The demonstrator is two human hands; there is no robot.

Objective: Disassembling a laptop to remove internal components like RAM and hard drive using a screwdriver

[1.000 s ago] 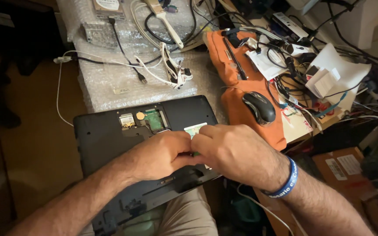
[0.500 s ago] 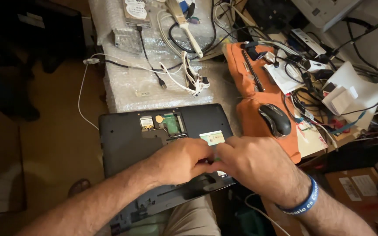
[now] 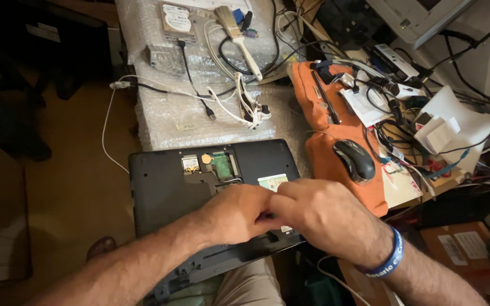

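Grip: left hand point(image 3: 236, 215) and right hand point(image 3: 327, 218) pressed together on laptop underside point(image 3: 160, 192); held item hidden.
Change: view pulled back; hands unmoved.

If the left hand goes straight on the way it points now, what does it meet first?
The left hand points rightward and already touches the right hand over the upturned black laptop, so it probably meets that hand first.

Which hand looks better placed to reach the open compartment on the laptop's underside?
Probably the left hand: it lies on the laptop base just below the open compartment. The right hand sits further right, beside the pale label.
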